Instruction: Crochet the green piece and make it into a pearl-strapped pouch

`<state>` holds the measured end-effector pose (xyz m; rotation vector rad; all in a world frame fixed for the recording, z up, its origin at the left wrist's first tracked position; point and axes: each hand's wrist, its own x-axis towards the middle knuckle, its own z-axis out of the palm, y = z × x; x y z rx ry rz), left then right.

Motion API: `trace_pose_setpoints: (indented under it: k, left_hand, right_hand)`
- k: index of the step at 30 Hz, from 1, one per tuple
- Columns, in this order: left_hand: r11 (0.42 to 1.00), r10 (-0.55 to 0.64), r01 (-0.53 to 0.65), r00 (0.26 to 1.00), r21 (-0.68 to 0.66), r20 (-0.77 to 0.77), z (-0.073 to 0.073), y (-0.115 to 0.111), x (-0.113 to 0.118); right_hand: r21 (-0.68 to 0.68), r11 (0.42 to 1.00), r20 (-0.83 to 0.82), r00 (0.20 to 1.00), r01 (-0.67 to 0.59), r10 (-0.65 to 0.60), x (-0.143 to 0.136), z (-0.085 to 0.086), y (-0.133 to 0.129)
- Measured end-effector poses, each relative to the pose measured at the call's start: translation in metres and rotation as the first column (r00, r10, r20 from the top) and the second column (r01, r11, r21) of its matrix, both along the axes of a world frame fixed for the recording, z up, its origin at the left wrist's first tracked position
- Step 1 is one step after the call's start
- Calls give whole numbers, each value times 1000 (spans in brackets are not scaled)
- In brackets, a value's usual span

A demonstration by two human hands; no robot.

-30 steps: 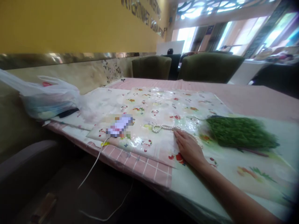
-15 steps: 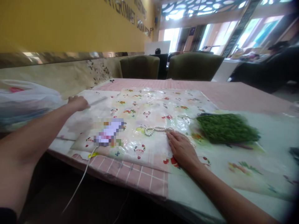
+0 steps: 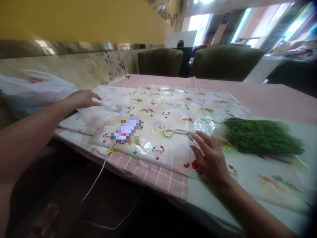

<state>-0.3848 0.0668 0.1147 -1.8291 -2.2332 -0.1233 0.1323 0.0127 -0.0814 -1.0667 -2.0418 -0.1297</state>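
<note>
At the table's left side my left hand [image 3: 85, 99] is stretched out, with thumb and fingers apart. Just beyond its fingertips lies a slim greyish object [image 3: 112, 106], too blurred to name. My right hand [image 3: 210, 157] hovers over or lightly touches the near part of a string of white pearl beads [image 3: 179, 131]. Its fingers are spread, and they hide some of the beads. A phone [image 3: 126, 129], blurred out by pixels, lies between the hands with a white cable [image 3: 99, 175] running off the table edge.
A bundle of green fuzzy material [image 3: 264, 136] lies at the right. The white plastic bag [image 3: 37, 89] stands by the wall at the left. A clear, fruit-patterned cover [image 3: 151, 152] lies over the pink tablecloth [image 3: 267, 96]. Dark green chairs [image 3: 225, 62] stand behind the table.
My left hand has opened from its closed hold on the slim greyish object. My right hand has lifted and spread its fingers from lying on the beads. The view has shifted left.
</note>
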Motion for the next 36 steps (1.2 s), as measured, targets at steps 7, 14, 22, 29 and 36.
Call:
trace_pose_setpoints:
  k: [7, 14, 22, 29, 36]
  left_hand:
    - [972, 232, -232, 973, -19, 9, -9, -91, -1]
    - [938, 313, -227, 879, -263, 359, -59, -193, -39]
    - [886, 456, -398, 842, -239, 289, -248, -317, -39]
    - [852, 522, -512, 843, -107, 126, -367, -369, 12]
    - [841, 541, -540, 839, -42, 53, -375, -369, 7]
  right_hand:
    - [57, 997, 37, 998, -45, 43, 4, -2, -5]
    - [99, 991, 94, 992, -93, 84, 2, -9, -9]
    - [16, 926, 384, 857, -378, 343, -5, -9, -54]
    - [32, 931, 587, 761, -365, 278, -12, -22, -93]
    - [-2, 957, 546, 801, -291, 244, 0, -30, -95]
